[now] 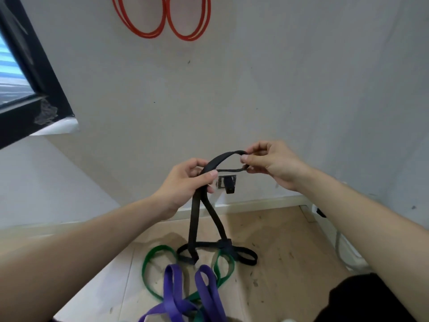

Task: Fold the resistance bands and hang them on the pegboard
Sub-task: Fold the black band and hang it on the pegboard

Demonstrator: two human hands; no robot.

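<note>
1. Both forearms are bare along all of their visible length.
2. The left hand (185, 180) and the right hand (271, 163) are bare as well, with short, trimmed fingernails.
3. A black garment (359, 300) shows at the lower right edge; its kind cannot be told.

a black-framed window (21, 73) at left, a wall socket (229, 184) low down.

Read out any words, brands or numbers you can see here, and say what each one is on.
None can be read. The black band shows no print, nor do the red bands on the wall, or the green band and purple band on the floor. The wall socket is too small and blurred to show any marking.
</note>
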